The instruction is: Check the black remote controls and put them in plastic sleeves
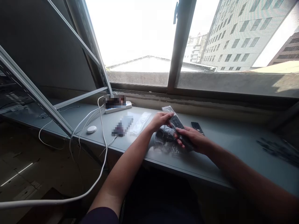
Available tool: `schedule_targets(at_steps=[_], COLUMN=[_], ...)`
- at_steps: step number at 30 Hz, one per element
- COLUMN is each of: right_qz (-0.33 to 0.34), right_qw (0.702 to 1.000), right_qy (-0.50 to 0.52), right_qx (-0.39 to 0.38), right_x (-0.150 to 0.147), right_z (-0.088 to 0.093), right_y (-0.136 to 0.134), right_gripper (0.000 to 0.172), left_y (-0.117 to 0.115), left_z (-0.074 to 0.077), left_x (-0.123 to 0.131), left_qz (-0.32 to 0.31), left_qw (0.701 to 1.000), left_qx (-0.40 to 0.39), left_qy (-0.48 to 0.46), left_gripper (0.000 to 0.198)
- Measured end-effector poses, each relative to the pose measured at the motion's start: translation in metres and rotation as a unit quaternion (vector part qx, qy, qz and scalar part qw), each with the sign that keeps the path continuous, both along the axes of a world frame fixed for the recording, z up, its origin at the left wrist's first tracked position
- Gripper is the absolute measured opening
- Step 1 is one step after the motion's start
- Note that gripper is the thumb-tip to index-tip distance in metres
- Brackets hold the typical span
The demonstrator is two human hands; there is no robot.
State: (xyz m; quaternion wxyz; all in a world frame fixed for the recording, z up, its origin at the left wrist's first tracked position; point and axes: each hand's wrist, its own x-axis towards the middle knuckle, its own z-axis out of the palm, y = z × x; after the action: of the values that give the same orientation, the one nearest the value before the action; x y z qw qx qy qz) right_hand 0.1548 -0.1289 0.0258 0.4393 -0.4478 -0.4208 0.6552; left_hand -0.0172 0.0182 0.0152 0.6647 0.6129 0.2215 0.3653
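Head cam has me looking down at both hands on one long dark thing in clear plastic, a wrapped remote by the look of it, held tilted above the table near its front edge. Left hand has thumb and fingers pinched on the far end, where loose plastic sticks out, probably to keep that slippery film under control. Right hand is clamped around the nearer part, thumb on top and fingers curled beneath, so I'd guess it carries most of the weight. Crumpled dark bags sit right under the hands, handy to reach; can't tell what's in them. Bare remote lies just beyond the right hand, out of the way. Clear sleeves are flat on the left, apart from the dark stuff, and the power strip is back by the window, presumably so its cables stay off the working patch.
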Motion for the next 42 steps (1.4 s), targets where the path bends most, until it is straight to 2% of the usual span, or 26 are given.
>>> schedule_targets(at_steps=[15,29,42], right_qz=[-0.003,-0.005,-0.002], right_qw=[1.000,1.000,1.000], right_qy=[0.001,-0.016,-0.022], right_qx=[-0.004,0.014,0.010], right_x=[-0.0016,-0.0023,0.0015], right_z=[0.0048,0.0052,0.0009], right_y=[-0.0018,-0.0018,0.0006], right_gripper=[0.041,0.047,0.043], left_y=[0.0038,0.0021,0.0026], left_z=[-0.0046,-0.0009,-0.0009], left_x=[0.0009,-0.0002,0.0001], left_qz=[-0.010,0.010,0.022], left_qw=[1.000,1.000,0.999], left_qx=[0.019,0.019,0.033], left_qy=[-0.015,0.003,0.010], left_gripper=[0.065,0.062,0.058])
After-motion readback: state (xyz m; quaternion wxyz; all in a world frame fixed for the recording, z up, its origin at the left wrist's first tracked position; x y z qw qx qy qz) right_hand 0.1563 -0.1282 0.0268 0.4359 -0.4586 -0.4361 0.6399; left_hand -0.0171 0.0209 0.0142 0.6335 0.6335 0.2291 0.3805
